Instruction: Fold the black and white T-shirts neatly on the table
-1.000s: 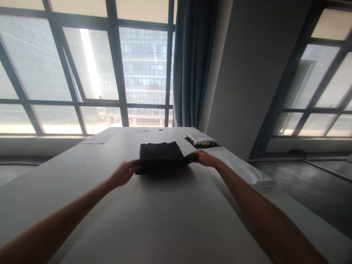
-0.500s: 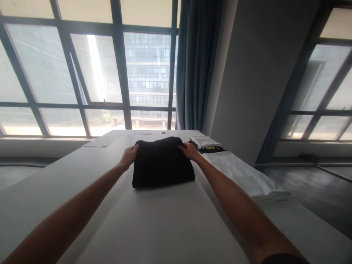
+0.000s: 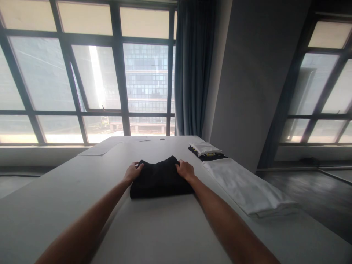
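A folded black garment (image 3: pixel 161 179) lies low over the middle of the white table (image 3: pixel 154 231), its near edge at or close to the surface. Its exact kind does not show. My left hand (image 3: pixel 133 171) grips the far left corner, thumb on top. At the far right corner my right hand (image 3: pixel 185 169) is closed on the cloth in the same way. Between the hands the far edge sags slightly. The fingers beneath the cloth are hidden.
Folded white fabric (image 3: pixel 247 187) lies along the table's right side. Behind it, a small white folded piece (image 3: pixel 206 147) rests on black fabric (image 3: pixel 211 157) with yellow marks. White paper (image 3: pixel 99 148) lies at the far left. Windows and a curtain (image 3: pixel 194 73) stand beyond.
Both hands have lowered the black garment toward the table and a little nearer to me. It was held up and tilted before and now lies flatter. The view has tilted slightly upward.
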A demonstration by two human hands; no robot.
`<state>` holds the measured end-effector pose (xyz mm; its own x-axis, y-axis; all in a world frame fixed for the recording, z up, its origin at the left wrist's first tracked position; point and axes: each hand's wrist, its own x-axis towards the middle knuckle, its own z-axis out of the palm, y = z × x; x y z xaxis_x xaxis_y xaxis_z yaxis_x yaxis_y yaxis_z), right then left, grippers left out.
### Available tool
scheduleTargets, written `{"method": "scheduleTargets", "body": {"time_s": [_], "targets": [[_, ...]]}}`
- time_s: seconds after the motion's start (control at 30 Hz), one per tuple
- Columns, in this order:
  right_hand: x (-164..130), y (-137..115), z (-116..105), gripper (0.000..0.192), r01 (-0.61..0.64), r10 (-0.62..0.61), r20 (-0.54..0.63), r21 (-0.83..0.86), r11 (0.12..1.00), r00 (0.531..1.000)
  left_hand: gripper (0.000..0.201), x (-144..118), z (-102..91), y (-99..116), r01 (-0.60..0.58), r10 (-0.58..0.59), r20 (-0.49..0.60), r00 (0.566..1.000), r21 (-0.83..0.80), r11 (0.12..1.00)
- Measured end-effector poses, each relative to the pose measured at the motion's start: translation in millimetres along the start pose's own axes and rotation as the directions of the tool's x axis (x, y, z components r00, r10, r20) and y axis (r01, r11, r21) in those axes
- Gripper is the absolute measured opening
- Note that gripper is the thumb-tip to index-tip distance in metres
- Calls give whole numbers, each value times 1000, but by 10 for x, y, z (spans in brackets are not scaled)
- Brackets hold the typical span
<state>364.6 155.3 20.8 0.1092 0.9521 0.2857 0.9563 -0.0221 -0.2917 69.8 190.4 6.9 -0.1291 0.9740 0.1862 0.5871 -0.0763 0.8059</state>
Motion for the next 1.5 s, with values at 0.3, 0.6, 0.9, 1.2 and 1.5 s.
{"method": "scheduleTargets", "body": {"time_s": [0.3,0.6,0.9,1.2,1.5], "targets": [[-19,24,23,37,-38,38,-7,41,998,999,85,-686,13,290,-275,173,240,955,503,819],[-116,-34,-8,47,-45,51,81,-77,996,995,65,-1259,-52,130,-283,172,227,959,716,638],[-291,-535,67,46,403,-398,70,-70,913,915,57,-797,278,503,-545,402,367,839,585,601],[0,-111,277,76,91,-72,361,-39,995,930,75,-303,530,279,-243,87,267,960,635,733],[-63,-59,203,69,46,-30,245,-57,997,969,80,-312,355,364,70,-151,60,987,686,724]]}}
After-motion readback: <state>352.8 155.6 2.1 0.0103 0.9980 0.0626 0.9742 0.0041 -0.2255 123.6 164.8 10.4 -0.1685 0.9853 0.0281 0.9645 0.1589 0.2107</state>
